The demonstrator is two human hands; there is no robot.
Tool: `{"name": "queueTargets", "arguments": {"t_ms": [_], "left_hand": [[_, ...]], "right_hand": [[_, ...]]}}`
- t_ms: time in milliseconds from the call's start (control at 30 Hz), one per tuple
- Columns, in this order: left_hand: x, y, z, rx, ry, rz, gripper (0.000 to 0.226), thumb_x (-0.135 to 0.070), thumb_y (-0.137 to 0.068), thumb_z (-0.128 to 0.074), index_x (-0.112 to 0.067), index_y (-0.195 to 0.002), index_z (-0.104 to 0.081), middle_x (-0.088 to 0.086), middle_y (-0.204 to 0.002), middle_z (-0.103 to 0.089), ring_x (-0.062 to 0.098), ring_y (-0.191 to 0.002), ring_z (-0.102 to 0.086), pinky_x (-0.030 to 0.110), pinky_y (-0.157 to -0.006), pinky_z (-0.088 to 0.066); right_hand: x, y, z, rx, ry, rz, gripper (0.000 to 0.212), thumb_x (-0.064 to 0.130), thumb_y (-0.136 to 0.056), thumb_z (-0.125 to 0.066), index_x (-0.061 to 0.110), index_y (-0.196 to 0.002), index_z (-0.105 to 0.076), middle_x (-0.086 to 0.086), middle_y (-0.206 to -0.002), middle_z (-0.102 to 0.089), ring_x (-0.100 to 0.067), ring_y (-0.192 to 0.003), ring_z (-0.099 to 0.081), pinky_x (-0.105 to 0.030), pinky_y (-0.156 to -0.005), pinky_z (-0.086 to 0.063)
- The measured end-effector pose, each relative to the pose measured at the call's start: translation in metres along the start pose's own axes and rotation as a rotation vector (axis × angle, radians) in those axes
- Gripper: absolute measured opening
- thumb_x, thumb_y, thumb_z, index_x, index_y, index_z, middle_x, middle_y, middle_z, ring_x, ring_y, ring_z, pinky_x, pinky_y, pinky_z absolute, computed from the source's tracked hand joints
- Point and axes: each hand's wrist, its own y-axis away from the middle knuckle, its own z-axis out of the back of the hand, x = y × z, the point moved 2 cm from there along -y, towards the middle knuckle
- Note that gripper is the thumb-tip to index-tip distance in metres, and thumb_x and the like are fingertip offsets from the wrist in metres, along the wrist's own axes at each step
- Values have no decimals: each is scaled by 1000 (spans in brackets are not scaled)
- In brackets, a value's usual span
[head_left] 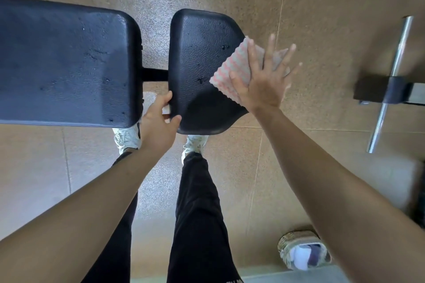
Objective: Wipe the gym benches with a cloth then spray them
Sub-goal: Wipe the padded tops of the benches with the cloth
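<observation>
Currently, the right hand (264,82) lies flat on the cloth (230,64), fingers straight and spread, palm down. The cloth is pink-and-white checked and folded. It sits on the right edge of the seat pad (202,53), with part of it overhanging that edge.

The left hand (158,122) grips the near left corner of the seat pad. Its fingers and thumb curl around the pad's edge.

The bench consists of two black textured pads: the seat pad at centre and the longer back pad (64,62) to its left. The pads stand apart, joined by a black frame bar (154,74) that shows in the gap. Small droplets dot both pad surfaces.

The person stands at the near side of the bench, in black trousers and white shoes (126,138), on a tan speckled floor (322,7).

A chrome bar (391,80) on a dark bracket lies to the right, well apart from the bench. A wicker basket (296,235) holding a white and blue item stands on the floor at lower right.
</observation>
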Motion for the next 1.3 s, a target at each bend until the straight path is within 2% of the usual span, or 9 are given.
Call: {"name": "queueTargets", "arguments": {"t_ms": [367,467,633,867,967,1033,1133,1200,1300], "left_hand": [[2,3,3,21,144,81,51,-15,-95,-70,-35,-141,-58,-12,-135,-63,15,-107,-69,40,-103,-54],[-3,4,5,55,321,180,42,-32,-98,-62,-33,-140,-61,-12,-137,-63,14,-121,-65,47,-110,-50],[-8,4,11,76,480,217,29,-23,-101,-57,-28,-127,-70,-10,-124,-71,15,-122,-64,53,-108,-50],[-6,7,13,56,574,315,29,-22,-101,-56,-17,-126,-70,-1,-117,-75,12,-112,-69,37,-99,-54],[-8,8,12,74,575,324,25,-18,-106,-49,-25,-111,-72,-19,-97,-74,-5,-93,-67,23,-83,-53],[-10,8,10,88,575,324,30,-13,-107,-45,-26,-115,-70,-18,-105,-73,-5,-96,-66,19,-82,-53],[-8,8,11,91,574,329,36,-11,-107,-42,-17,-136,-63,-6,-128,-68,1,-109,-65,14,-80,-55],[-5,9,10,91,566,325,38,-14,-108,-42,-17,-140,-62,-6,-132,-67,2,-115,-65,14,-83,-55],[-2,10,10,118,516,297,38,-19,-107,-45,-23,-141,-61,-11,-136,-66,2,-123,-62,24,-98,-53]], "right_hand": [[62,12,2,68,-68,355,83,88,-85,-29,43,-155,-29,-16,-166,-16,-54,-149,-10,-74,-112,-13],[78,47,-3,159,-75,436,83,87,-85,-29,42,-154,-30,-17,-167,-11,-52,-150,-4,-75,-112,-8],[103,94,-9,160,-98,514,80,82,-89,-31,43,-158,-20,-10,-168,-8,-49,-151,-1,-75,-112,-8],[107,53,-3,109,-110,553,75,81,-90,-35,40,-153,-36,-1,-167,-20,-44,-152,-10,-74,-113,-7],[110,13,5,158,-58,484,78,81,-90,-25,41,-157,-22,0,-169,-7,-41,-154,1,-72,-115,-2],[108,-12,10,144,-43,474,77,79,-92,-23,41,-158,-16,-1,-170,-4,-41,-154,1,-71,-116,-5],[106,-48,12,109,-7,456,73,75,-94,-22,41,-158,-15,-3,-169,-9,-43,-153,-5,-71,-115,-8],[110,-73,19,98,-2,386,71,73,-94,-23,42,-157,-20,-3,-164,-26,-41,-149,-22,-67,-113,-19],[114,-108,30,118,-38,359,64,70,-95,-23,31,-144,-40,-7,-133,-55,-35,-116,-52,-49,-89,-38]]}}
